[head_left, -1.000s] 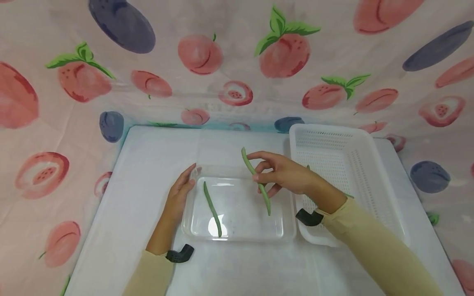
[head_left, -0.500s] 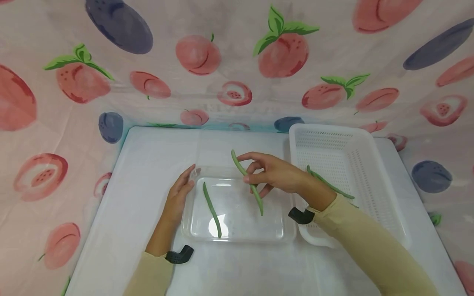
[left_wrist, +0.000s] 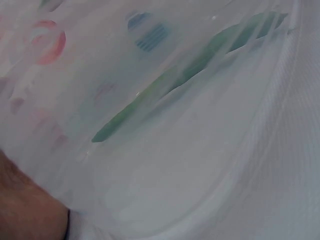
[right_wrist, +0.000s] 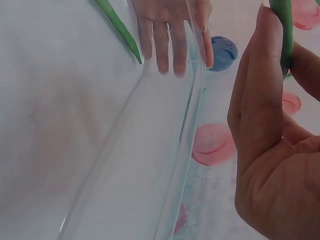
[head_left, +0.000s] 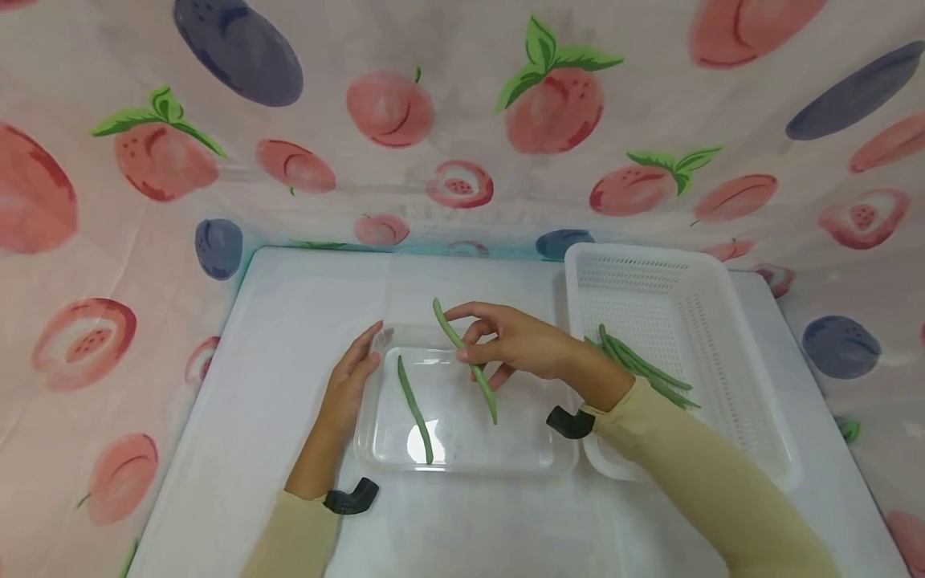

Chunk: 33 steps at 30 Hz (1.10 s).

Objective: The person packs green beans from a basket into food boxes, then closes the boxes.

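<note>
A clear plastic tray [head_left: 535, 459] lies in the middle of the white table. One green bean [head_left: 415, 409] lies inside it at the left, also seen through the tray wall as a green bean [left_wrist: 165, 87]. My right hand [head_left: 506, 345] pinches a second green bean [head_left: 470, 365] above the tray, tilted with its far end up-left; this bean [right_wrist: 282, 25] shows beside the fingers in the right wrist view. My left hand [head_left: 350, 377] rests with straight fingers against the tray's left wall, and its fingers [right_wrist: 167, 37] show through the clear wall.
A white perforated basket [head_left: 694, 321] stands right of the tray with several green beans [head_left: 643, 365] in it. A fruit-print cloth [head_left: 462, 120] walls in the table at the back and sides. Both wrists carry black camera mounts.
My right hand has carried the pinched bean leftward, from over the tray's right part to over its middle. The left hand has stayed on the tray's wall.
</note>
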Each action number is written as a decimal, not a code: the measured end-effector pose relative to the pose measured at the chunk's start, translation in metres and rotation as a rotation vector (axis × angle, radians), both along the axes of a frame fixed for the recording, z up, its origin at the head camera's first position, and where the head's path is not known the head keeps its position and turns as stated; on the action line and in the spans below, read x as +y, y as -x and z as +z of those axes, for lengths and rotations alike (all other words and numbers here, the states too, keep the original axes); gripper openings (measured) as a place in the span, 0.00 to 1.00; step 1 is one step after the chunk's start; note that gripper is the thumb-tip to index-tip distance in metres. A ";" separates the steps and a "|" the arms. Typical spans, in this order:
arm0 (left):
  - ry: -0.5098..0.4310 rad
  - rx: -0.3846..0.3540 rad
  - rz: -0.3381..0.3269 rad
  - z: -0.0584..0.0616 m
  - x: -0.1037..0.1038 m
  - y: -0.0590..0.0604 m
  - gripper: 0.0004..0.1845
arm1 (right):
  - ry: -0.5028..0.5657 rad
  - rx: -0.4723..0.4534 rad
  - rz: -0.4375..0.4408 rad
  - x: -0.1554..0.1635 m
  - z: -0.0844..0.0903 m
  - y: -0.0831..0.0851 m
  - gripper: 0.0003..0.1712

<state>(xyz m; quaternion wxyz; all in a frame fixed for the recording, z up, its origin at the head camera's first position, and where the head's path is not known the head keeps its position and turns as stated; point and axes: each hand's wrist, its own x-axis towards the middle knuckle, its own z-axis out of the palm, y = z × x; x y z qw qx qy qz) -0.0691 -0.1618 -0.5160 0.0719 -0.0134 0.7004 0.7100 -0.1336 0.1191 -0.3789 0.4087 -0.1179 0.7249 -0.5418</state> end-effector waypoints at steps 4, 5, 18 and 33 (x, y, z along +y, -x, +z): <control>0.007 -0.011 0.003 0.000 0.000 0.001 0.29 | -0.001 -0.006 0.016 -0.005 -0.003 0.000 0.36; 0.009 -0.014 0.004 0.000 0.000 0.001 0.29 | -0.004 -0.007 0.019 -0.006 -0.004 0.000 0.36; 0.001 -0.020 -0.004 0.001 -0.001 0.001 0.29 | 0.015 -0.044 0.040 -0.015 -0.009 -0.002 0.35; -0.001 -0.022 0.000 -0.001 0.000 0.002 0.28 | 0.015 -0.043 0.055 -0.016 -0.007 -0.002 0.35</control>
